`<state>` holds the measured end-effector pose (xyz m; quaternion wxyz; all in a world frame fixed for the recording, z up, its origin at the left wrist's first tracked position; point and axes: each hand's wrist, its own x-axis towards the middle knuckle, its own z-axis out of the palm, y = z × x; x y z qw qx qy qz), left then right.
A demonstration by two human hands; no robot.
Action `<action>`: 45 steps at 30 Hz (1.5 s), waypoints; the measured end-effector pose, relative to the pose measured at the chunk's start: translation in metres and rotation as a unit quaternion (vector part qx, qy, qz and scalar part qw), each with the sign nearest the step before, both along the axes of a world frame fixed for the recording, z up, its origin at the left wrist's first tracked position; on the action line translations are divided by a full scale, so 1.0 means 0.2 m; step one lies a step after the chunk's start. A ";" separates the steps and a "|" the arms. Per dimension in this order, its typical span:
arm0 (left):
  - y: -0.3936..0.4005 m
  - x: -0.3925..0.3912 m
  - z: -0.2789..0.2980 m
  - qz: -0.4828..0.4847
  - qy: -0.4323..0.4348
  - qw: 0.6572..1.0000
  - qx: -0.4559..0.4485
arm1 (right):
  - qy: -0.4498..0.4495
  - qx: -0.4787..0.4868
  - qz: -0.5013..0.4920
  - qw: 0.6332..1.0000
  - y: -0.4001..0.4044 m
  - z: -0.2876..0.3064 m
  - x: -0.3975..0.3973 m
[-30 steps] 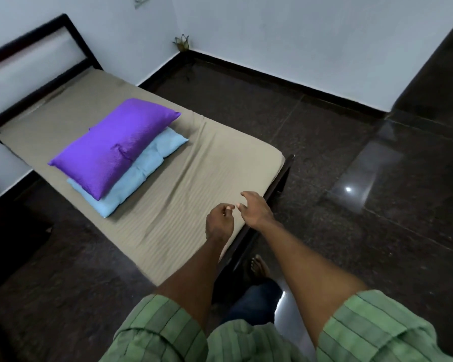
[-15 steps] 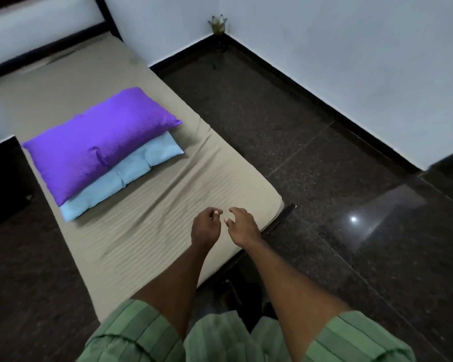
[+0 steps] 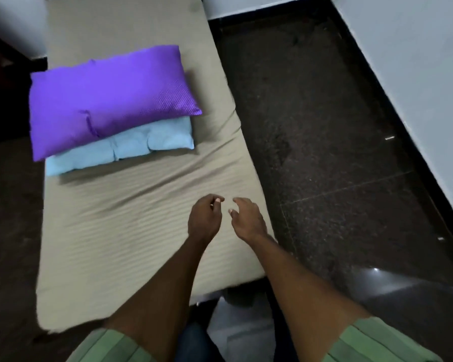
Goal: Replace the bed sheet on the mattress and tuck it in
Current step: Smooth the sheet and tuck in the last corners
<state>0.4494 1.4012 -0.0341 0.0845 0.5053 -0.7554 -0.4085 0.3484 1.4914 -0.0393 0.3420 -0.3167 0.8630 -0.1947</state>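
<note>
A beige bed sheet [image 3: 110, 231] with faint stripes covers the mattress and shows wrinkles near the middle. A purple pillow [image 3: 107, 97] lies on top of a light blue pillow [image 3: 131, 145] across the bed's middle. My left hand [image 3: 204, 218] hovers over the sheet's right part with fingers loosely curled, holding nothing. My right hand [image 3: 246, 218] is beside it, near the mattress's right edge, fingers relaxed and bent, also holding nothing. Both forearms reach out from green striped sleeves.
Dark polished floor [image 3: 338, 152] runs along the bed's right side up to a white wall [image 3: 416, 74] with a black skirting. More dark floor lies left of the bed. The mattress's near edge [image 3: 147, 312] is just in front of my legs.
The view has swung left so the bed now runs straight ahead. Both hands stayed close together over the sheet's right part and moved a little further over the mattress.
</note>
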 end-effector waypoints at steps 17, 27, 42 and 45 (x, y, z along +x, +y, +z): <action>-0.56 -0.84 -1.08 -0.035 -0.133 0.983 -0.125 | 0.217 0.007 0.148 0.965 -0.84 -1.06 -0.99; -0.49 -0.96 -1.16 0.006 -0.190 0.976 -0.107 | 0.127 0.058 0.020 0.990 -0.65 -1.23 -1.04; -0.15 -0.80 -1.21 -0.082 -0.120 0.973 -0.180 | -0.005 -0.032 -0.068 0.997 -0.09 -1.35 -0.80; 0.00 -0.66 -1.23 -0.082 -0.092 0.978 -0.169 | 0.038 -0.069 -0.088 0.993 -0.07 -1.34 -0.73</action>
